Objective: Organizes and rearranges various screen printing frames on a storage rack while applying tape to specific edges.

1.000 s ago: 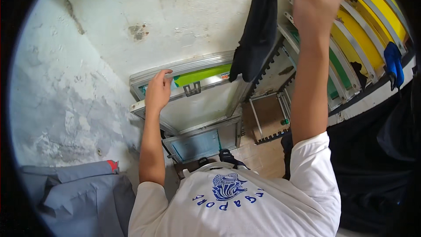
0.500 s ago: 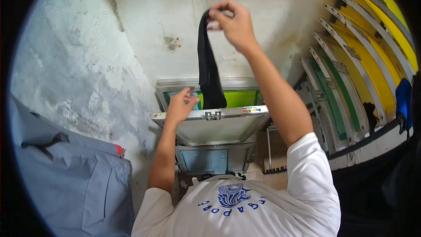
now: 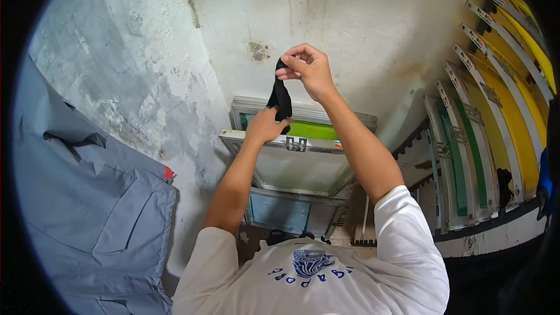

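Note:
A black strip of cloth [image 3: 283, 100] hangs from my right hand [image 3: 307, 69], whose thumb and fingertips pinch its upper end. Lower down, my left hand [image 3: 266, 125] is closed around the strip, its thumb pointing right across the cloth. Both hands are above a metal-framed screen [image 3: 286, 166] that leans below them, with small clips on its top bar. Just behind it stands another framed screen [image 3: 318, 128] with a bright green-yellow panel. The cloth's lowest end is partly hidden by my left hand and the front frame.
On the right, several framed screens [image 3: 496, 122] with yellow and green panels stand in a rack. A grey garment [image 3: 111, 198] hangs at the left. Ahead is a stained pale wall [image 3: 373, 29]. A blue-panelled frame [image 3: 280, 212] stands low near my body.
My right hand has come down with the cloth's upper end. My left hand, open beside the cloth before, has moved right and closed on it. The view has shifted slightly.

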Demonstrator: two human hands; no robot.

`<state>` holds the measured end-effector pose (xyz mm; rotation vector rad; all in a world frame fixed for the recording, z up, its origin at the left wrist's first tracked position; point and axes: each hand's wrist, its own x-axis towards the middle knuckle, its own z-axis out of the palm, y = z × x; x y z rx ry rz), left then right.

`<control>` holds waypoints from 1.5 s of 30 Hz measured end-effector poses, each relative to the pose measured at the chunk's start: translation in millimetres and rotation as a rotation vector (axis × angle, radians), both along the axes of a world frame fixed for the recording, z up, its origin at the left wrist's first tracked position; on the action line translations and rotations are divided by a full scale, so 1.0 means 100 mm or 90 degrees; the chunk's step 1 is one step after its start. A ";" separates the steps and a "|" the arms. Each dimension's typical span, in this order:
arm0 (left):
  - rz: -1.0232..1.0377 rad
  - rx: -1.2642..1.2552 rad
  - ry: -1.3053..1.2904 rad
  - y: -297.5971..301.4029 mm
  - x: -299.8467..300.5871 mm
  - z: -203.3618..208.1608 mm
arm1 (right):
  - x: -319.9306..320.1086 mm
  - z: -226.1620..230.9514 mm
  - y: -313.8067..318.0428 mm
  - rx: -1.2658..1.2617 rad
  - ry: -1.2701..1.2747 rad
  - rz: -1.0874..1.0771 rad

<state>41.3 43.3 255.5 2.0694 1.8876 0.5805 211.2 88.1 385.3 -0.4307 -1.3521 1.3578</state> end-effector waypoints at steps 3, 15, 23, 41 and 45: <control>0.060 -0.018 -0.033 -0.10 0.15 0.04 | 0.14 -0.16 0.13 -0.055 0.045 0.008; -0.076 -0.067 -0.615 0.00 -0.15 -0.22 | 0.42 -1.43 0.20 -0.338 -0.519 0.187; -0.046 -0.122 -0.609 0.26 -0.03 -0.17 | 0.51 -1.46 0.19 -0.212 -0.268 0.109; -0.094 0.077 -0.483 0.56 -0.06 -0.39 | 0.45 -1.70 0.44 0.017 -0.414 -0.189; -0.069 0.174 -0.376 0.63 -0.11 -0.46 | 0.40 -1.78 0.46 0.221 -0.385 -0.346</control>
